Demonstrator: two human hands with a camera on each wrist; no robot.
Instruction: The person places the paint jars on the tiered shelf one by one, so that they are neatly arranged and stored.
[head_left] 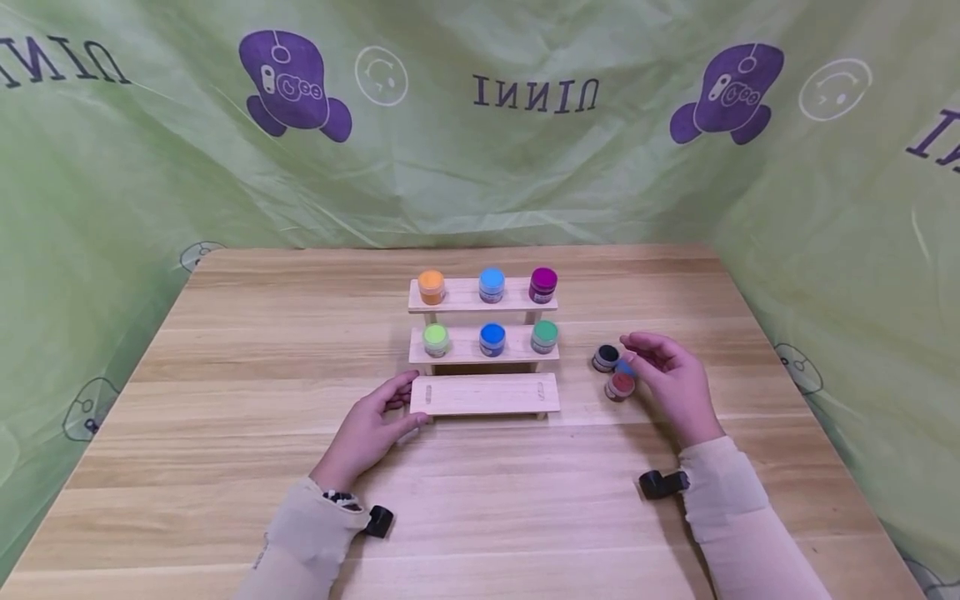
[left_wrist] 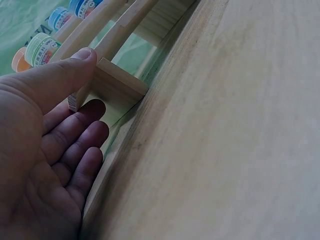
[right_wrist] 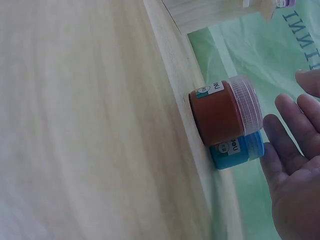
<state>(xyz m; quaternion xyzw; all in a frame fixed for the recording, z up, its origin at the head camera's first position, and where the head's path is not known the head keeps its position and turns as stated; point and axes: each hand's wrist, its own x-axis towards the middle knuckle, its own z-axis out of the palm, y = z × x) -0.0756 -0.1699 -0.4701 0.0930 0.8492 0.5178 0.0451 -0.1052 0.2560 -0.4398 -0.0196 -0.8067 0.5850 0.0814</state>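
Observation:
A three-step wooden display stand (head_left: 484, 395) stands at the middle of the table. My left hand (head_left: 371, 429) grips the left end of its lowest step, and the left wrist view shows the thumb (left_wrist: 75, 67) along the board's edge. Right of the stand is a cluster of small paint jars: a black one (head_left: 606, 358), a red one (head_left: 620, 386) and a blue one (head_left: 624, 367) partly hidden by my right hand (head_left: 671, 383). In the right wrist view, that hand's loosely spread fingers (right_wrist: 292, 122) are right beside the blue jar's lid (right_wrist: 256, 145).
On the top step stand orange (head_left: 431, 287), light blue (head_left: 491, 285) and purple (head_left: 543, 285) jars. Light green (head_left: 436, 340), blue (head_left: 492, 339) and green (head_left: 544, 337) jars line the middle step. A green printed curtain (head_left: 480, 167) surrounds the wooden table (head_left: 225, 400).

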